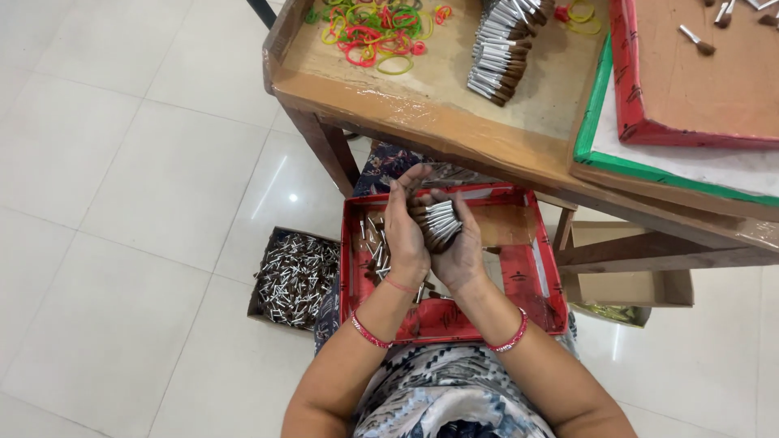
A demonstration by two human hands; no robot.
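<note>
So both hands cup a neat bundle of small silver-and-brown metal sticks (438, 225) right above the shallow red cardboard tray (531, 280), left hand (403, 235) and right hand (461, 251) closed round it, probably so strays drop into the tray.

A wooden table (454, 130) is standing on the white tiled floor (138, 195). Coloured rubber bands (373, 32) are lying at the far left of the table, and a stacked row of silver-and-brown sticks (499, 53) is lying just right of them. Further right, a green-edged tray (649, 166) is resting on the table with a red tray (641, 122) sitting inside it. Left of the table leg (329, 146), a small box of loose sticks (296, 276) is sitting on the floor.
</note>
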